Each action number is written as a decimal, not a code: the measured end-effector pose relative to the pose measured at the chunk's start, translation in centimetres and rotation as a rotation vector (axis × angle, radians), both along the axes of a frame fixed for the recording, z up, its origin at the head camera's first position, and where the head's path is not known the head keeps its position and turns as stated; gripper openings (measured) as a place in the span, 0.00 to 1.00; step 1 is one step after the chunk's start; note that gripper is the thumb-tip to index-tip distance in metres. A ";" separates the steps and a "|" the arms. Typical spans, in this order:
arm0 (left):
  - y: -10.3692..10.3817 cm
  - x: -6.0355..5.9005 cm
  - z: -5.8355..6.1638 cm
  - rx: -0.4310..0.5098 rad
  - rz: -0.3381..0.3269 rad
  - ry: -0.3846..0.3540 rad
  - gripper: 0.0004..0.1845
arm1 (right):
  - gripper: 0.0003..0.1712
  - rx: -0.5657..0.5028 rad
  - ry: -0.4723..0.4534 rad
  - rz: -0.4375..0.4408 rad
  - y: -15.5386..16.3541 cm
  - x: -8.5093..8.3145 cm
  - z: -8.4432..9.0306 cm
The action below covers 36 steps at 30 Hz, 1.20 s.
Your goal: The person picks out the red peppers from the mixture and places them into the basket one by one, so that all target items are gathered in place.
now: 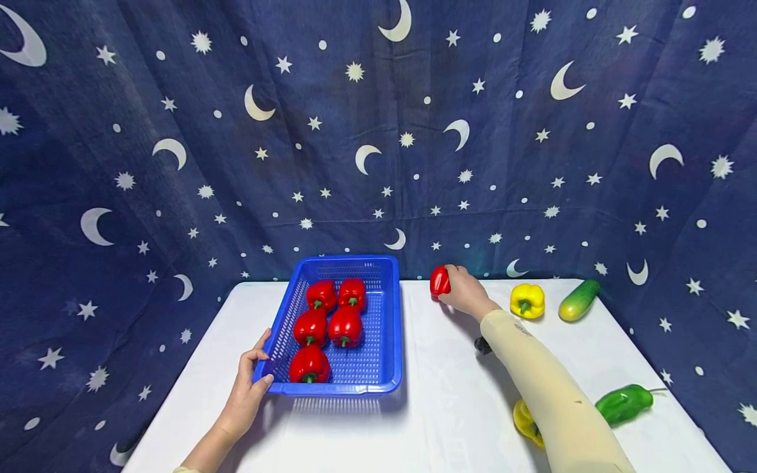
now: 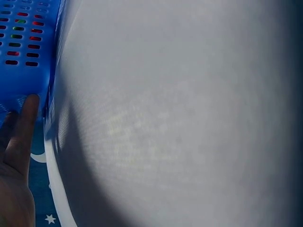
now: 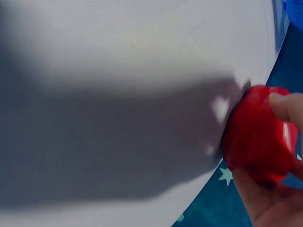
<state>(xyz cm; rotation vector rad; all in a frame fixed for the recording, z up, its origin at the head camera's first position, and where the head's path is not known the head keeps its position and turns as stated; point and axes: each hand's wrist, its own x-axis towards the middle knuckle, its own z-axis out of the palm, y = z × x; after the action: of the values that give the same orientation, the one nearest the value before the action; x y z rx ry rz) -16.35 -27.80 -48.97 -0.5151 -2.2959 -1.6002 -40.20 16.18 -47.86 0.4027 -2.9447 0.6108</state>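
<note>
At the back of the table my right hand [image 1: 466, 292] grips a red bell pepper [image 1: 439, 282]. In the right wrist view the thumb and fingers lie round the sides of that pepper [image 3: 260, 135], close to the white surface. My left hand [image 1: 245, 387] holds the near left corner of a blue plastic basket [image 1: 390, 387], thumb at the front rim and fingers along the left side. The left wrist view shows fingers [image 2: 23, 127] against the perforated basket wall [image 2: 28, 75]. Several red bell peppers [image 1: 310, 327] lie in the basket's left and middle part.
Right of my right hand lie a yellow bell pepper [image 1: 527, 301] and a cucumber [image 1: 579, 301]. A green pepper [image 1: 623, 404] and another yellow bell pepper [image 1: 526, 424] are partly behind the right sleeve [image 1: 556, 394]. A small dark object [image 1: 481, 345] shows beside it. A starry curtain [image 1: 378, 131] backs the table.
</note>
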 end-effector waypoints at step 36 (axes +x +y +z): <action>-1.1 -0.8 -2.1 -0.022 -0.002 0.021 0.17 | 0.54 -0.101 -0.210 -0.058 -0.3 4.6 0.7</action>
<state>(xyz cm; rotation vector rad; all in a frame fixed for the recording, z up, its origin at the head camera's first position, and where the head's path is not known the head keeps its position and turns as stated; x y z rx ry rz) -17.20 -28.86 -51.02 -0.5372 -2.3005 -1.5644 -35.61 15.92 -47.21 0.2571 -3.0911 0.8386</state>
